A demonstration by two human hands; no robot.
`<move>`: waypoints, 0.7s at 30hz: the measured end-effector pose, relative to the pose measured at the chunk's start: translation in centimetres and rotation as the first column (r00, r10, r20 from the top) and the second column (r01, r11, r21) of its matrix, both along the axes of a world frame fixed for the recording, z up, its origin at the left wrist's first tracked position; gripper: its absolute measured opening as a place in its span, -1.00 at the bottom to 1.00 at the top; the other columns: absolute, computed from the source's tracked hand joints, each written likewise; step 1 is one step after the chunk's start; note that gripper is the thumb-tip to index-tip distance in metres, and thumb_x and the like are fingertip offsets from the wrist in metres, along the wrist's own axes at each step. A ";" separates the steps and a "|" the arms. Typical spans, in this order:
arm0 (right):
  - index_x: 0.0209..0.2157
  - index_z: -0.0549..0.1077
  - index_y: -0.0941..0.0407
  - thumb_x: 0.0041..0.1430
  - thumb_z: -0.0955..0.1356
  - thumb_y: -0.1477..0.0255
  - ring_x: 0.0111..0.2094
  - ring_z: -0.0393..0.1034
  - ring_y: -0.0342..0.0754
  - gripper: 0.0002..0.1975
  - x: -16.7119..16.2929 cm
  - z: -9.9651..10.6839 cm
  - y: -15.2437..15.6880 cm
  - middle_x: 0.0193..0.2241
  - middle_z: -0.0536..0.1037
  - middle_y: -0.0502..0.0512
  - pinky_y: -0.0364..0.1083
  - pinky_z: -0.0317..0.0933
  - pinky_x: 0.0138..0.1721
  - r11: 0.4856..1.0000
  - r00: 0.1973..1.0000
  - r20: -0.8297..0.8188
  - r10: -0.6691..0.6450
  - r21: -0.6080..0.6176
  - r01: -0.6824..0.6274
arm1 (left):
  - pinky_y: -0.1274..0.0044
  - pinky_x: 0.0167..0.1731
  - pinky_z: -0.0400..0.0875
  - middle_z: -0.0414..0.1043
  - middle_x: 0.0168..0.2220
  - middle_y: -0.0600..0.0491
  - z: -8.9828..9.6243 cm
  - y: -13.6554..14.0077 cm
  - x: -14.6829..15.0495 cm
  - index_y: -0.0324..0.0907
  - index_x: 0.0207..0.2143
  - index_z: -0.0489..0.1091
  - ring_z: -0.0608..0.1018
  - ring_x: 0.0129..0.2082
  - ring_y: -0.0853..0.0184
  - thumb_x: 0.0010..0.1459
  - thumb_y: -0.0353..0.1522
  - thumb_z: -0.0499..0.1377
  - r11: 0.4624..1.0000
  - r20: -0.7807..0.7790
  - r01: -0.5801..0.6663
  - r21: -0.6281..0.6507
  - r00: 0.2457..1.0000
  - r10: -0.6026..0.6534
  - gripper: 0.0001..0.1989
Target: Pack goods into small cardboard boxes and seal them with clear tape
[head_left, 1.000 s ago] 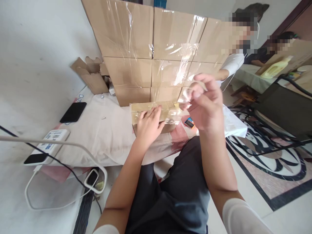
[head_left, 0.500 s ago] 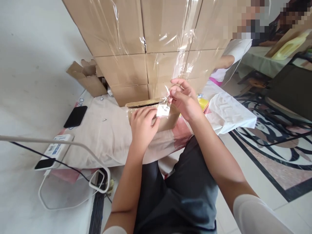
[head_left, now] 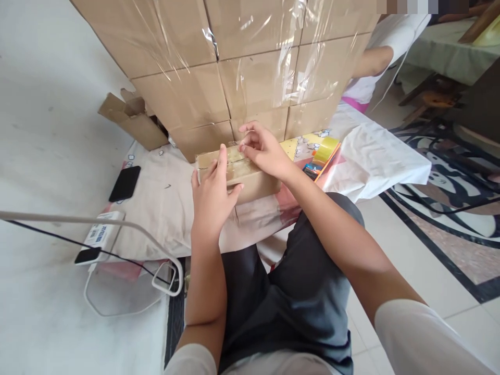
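Note:
A small cardboard box (head_left: 255, 188) sits on the cloth-covered table in front of me. Clear tape (head_left: 239, 167) lies across its top. My left hand (head_left: 214, 194) rests against the box's left end, fingers spread over the top and thumb on the front side. Above the rear edge of the lid, my right hand (head_left: 265, 150) has thumb and forefinger pinched at the tape, its other fingers curled loosely. The exact bit of tape in the pinch is hard to see.
Behind the box rises a tall stack of cartons (head_left: 258, 78) wrapped in clear film. A yellow tape roll (head_left: 327, 149) lies at right. An opened carton (head_left: 135, 122), black phone (head_left: 125, 184) and power strip (head_left: 102, 232) with cables are left. Another person's arm (head_left: 373, 61) shows behind.
The strip of tape held between my hands has come down onto the box top, and the lid now lies flat. My right hand has moved left and my left hand has spread its fingers.

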State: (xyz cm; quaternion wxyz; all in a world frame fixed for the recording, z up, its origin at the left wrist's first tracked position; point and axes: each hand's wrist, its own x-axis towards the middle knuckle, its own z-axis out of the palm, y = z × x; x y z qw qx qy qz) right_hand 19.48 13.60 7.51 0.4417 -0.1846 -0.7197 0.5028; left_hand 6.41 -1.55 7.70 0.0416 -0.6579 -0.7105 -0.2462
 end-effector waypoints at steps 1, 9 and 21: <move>-0.05 0.30 0.00 0.17 0.46 0.45 -0.35 0.38 -0.11 -0.63 0.0 0.0 0.0 -0.33 0.51 -0.06 -0.10 0.30 -0.27 1.000 1.000 0.010 -0.010 0.027 0.010 | -0.05 0.41 0.00 0.35 0.34 -0.10 0.0 0.0 0.1 0.04 0.52 -0.30 0.33 0.39 0.02 0.33 -0.27 0.15 1.000 -0.002 0.004 0.001 1.000 -0.004 -0.12; -0.01 0.33 0.02 0.14 0.39 0.53 -0.36 0.40 -0.10 -0.62 -0.3 -0.8 1.2 -0.34 0.53 -0.06 -0.06 0.33 -0.22 0.982 0.989 0.087 -0.116 0.157 0.101 | -0.25 0.29 0.04 0.26 0.39 -0.03 -0.6 0.4 0.6 0.19 0.27 0.37 0.24 0.42 -0.11 0.34 -0.41 0.07 0.999 -0.157 0.024 -0.038 0.987 -0.029 -0.49; -0.02 0.32 -0.02 0.25 0.41 0.45 -0.22 0.46 -0.04 -0.70 -0.1 0.6 -1.5 -0.34 0.52 -0.04 0.05 0.40 0.02 0.967 0.984 -0.066 -0.163 0.189 0.172 | -0.24 0.36 -0.08 0.38 0.31 -0.16 -0.5 0.2 1.3 0.01 0.49 -0.16 0.38 0.35 -0.05 0.33 -0.41 0.09 1.000 -0.028 -0.010 -0.009 1.000 0.010 -0.23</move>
